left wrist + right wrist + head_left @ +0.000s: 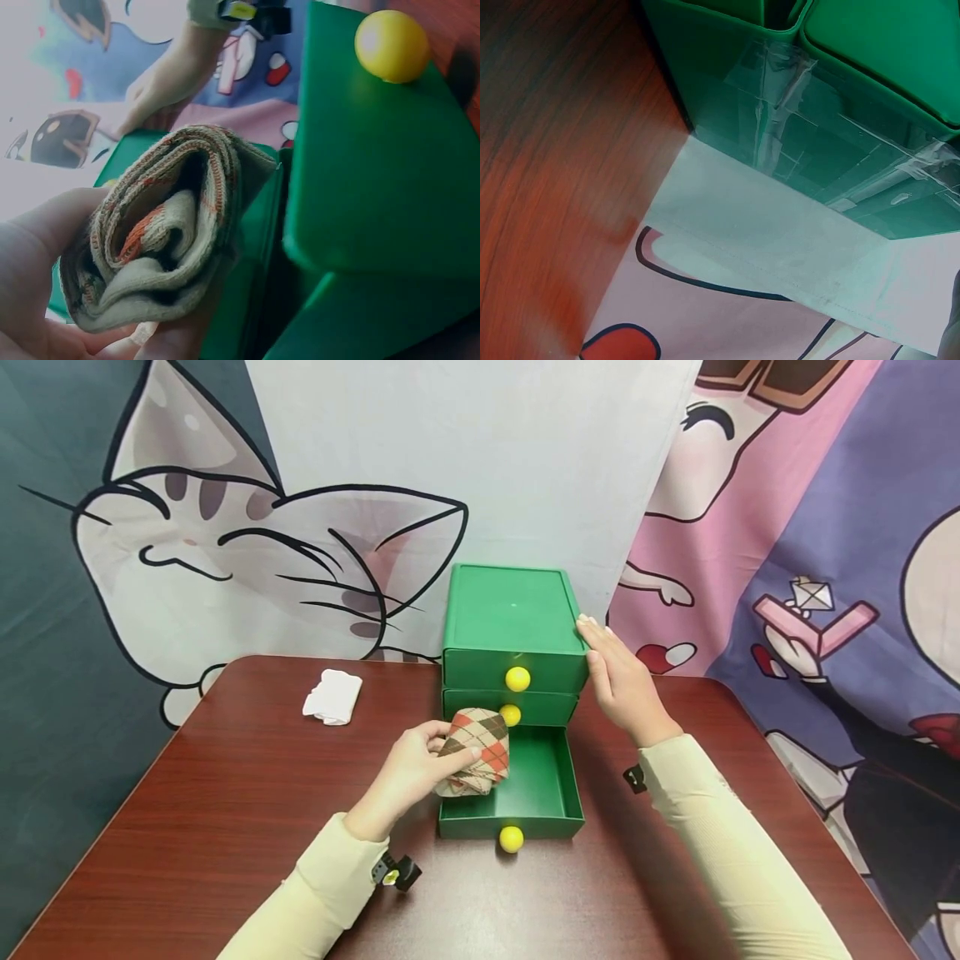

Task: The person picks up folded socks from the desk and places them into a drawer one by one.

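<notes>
My left hand [408, 777] pinches a rolled argyle sock bundle [483, 743], beige with brown and orange diamonds, between thumb and fingers. It is over the left part of the pulled-out bottom drawer [543, 829] of a green drawer cabinet [513, 610]. The left wrist view shows the knit layers of the sock bundle [210, 180] coiled at one end. With fingers extended, my right hand [626, 693] rests against the cabinet's upper right edge. The drawer's visible floor is bare; the bundle hides its left side.
The two upper drawers are closed, each with a yellow round knob [517, 678]. A folded white cloth [332, 697] lies on the wooden table [247, 793] to the left. Clear tape [776, 112] covers the cabinet's side. A cartoon-print curtain [360, 427] hangs behind.
</notes>
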